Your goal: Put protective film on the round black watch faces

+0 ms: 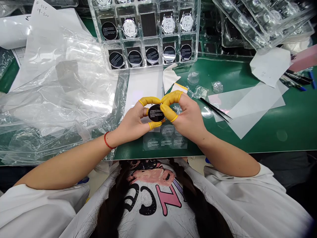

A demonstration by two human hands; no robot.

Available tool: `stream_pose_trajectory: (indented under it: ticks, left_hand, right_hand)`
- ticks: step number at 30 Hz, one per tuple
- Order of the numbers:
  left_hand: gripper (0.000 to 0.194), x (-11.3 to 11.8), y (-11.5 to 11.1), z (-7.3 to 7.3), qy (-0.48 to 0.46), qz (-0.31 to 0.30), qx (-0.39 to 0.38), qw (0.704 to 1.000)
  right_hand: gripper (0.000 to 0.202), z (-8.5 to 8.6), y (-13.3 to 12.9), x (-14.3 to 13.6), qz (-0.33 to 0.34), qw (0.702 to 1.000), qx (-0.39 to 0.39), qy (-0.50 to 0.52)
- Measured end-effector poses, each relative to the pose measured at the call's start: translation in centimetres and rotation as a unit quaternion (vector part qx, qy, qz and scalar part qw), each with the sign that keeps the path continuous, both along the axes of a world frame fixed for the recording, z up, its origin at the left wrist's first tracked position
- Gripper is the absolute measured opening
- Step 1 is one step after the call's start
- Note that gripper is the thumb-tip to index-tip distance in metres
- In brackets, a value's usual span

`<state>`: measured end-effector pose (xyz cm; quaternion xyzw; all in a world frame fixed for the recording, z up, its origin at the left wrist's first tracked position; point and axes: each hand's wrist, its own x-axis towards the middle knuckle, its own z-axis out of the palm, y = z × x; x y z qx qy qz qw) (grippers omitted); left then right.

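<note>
Between both hands is a round black watch face [155, 113] with small white printed text, turned up toward me. My left hand [135, 119], in yellow finger cots, grips it by its edge from the left. My right hand [184, 114], also in yellow finger cots, pinches its right edge with thumb and forefinger, covering that part. Beneath the hands lies a clear sheet of round printed film stickers [167, 142]. Beyond them a clear plastic tray [155, 67] holds several watch bodies, some with printed black faces up, others with silver backs up.
Black tweezers [215, 109] lie on the green mat [260, 132] to the right, near white paper strips [244, 115] and loose clear film discs [193, 78]. Clear plastic bags [66, 99] cover the left side. Stacked trays [267, 19] and pens [293, 79] are at the far right.
</note>
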<state>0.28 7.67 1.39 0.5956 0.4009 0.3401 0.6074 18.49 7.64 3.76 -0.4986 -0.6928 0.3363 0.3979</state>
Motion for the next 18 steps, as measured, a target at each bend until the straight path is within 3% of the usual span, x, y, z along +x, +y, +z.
stream_pose_trajectory:
  ticks: [18]
  left_hand:
    - [0.052, -0.03, -0.09, 0.02, 0.006, 0.004, 0.003, 1.0]
  right_hand:
    - [0.009, -0.47, -0.07, 0.04, -0.008, 0.997, 0.063, -0.051]
